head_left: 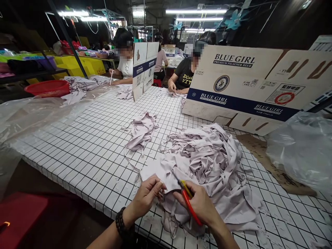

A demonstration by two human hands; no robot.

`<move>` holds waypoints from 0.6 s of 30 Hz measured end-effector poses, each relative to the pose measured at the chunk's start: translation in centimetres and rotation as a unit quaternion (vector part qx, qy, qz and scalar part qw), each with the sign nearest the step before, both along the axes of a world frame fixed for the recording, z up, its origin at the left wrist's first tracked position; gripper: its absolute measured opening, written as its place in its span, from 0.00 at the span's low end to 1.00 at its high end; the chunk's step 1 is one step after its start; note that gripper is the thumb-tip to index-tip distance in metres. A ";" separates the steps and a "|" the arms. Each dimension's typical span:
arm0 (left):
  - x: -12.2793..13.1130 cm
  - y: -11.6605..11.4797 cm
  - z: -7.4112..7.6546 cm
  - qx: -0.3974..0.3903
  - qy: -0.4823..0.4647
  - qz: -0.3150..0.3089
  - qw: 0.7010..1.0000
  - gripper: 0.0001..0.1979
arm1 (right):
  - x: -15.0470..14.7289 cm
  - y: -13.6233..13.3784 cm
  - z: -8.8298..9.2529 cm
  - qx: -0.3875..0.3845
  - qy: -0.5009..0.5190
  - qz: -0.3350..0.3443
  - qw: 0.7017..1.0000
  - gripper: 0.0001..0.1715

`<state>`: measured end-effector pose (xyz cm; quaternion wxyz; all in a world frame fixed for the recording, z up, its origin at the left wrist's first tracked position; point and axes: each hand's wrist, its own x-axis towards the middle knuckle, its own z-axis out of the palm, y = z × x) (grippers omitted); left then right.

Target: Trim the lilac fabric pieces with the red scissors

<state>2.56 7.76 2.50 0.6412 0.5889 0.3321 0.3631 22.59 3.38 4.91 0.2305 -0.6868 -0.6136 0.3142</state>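
Note:
My left hand (147,195), with a dark beaded bracelet on the wrist, pinches the edge of a pale lilac fabric piece (168,169) near the table's front edge. Just right of it, my right hand (197,202) holds small scissors (188,204) with red and yellow handles. Their blades point up and left over the fabric. A large crumpled pile of the same fabric (212,155) lies beyond and to the right of my hands. Farther back on the table, a smaller bunch (142,131) rests by itself, and a thin strap trails from it towards my left hand.
The table (77,148) has a white cloth with a black grid. Cardboard sheets (233,81) (145,69) stand upright at the back. Plastic film (301,148) lies at right. A red basin (48,88) is at far left. People sit across the table, their hands near fabric.

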 end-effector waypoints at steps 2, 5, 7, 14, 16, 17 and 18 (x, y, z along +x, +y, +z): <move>-0.1 0.1 -0.2 -0.016 -0.012 0.001 1.000 0.17 | 0.5 0.4 -0.7 0.032 0.019 -0.056 0.998 0.16; -0.2 0.2 -0.7 -0.023 -0.008 0.000 1.000 0.18 | 0.8 1.5 -2.2 0.091 0.024 -0.101 0.990 0.14; -0.1 0.3 -1.0 -0.012 0.020 0.013 1.000 0.14 | 0.3 2.2 -2.6 0.097 0.037 -0.105 0.989 0.08; 1.5 2.7 0.7 0.092 0.185 0.018 0.978 0.27 | -3.8 1.6 2.4 0.108 0.180 -0.029 0.977 0.05; 1.1 5.5 2.4 0.138 0.212 0.061 0.966 0.15 | -3.6 1.1 3.4 0.118 0.214 -0.042 0.969 0.06; 0.7 7.3 3.4 0.147 0.224 0.099 0.958 0.12 | -3.1 0.9 3.4 0.117 0.226 -0.073 0.964 0.08; 0.2 9.3 4.5 0.149 0.234 0.136 0.951 0.13 | -2.2 0.8 3.2 0.119 0.231 -0.117 0.959 0.10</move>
